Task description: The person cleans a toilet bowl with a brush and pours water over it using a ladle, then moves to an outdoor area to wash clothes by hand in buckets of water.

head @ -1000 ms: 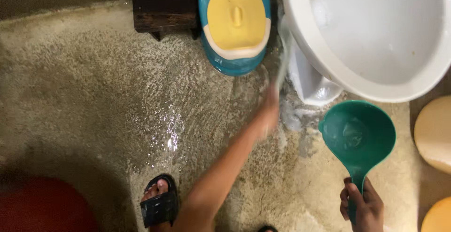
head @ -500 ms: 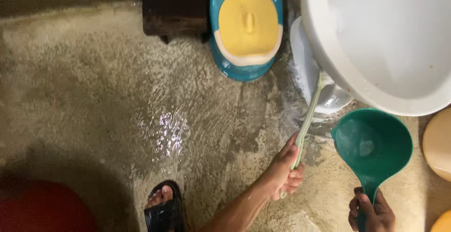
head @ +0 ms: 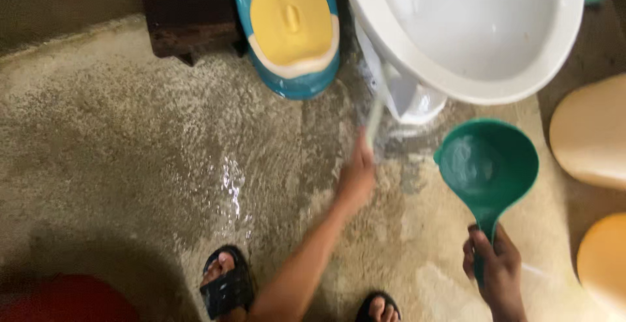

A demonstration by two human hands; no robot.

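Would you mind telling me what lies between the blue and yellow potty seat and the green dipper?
In the head view, the white toilet's base and the pale brush held by the left hand lie between the potty seat and the green dipper, on wet floor.

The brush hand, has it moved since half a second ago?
Yes. The left hand with the brush has pushed forward toward the toilet base, from beside the green dipper to level with its far rim.

floor (head: 130, 139): we see rough concrete, wet and shiny in places
toilet bowl (head: 417, 54): smooth glossy white ceramic
dipper (head: 486, 165): smooth green plastic
potty (head: 290, 35): glossy blue and yellow plastic
stool (head: 186, 15): dark matt wood
sandal (head: 225, 286): black rubber, we think
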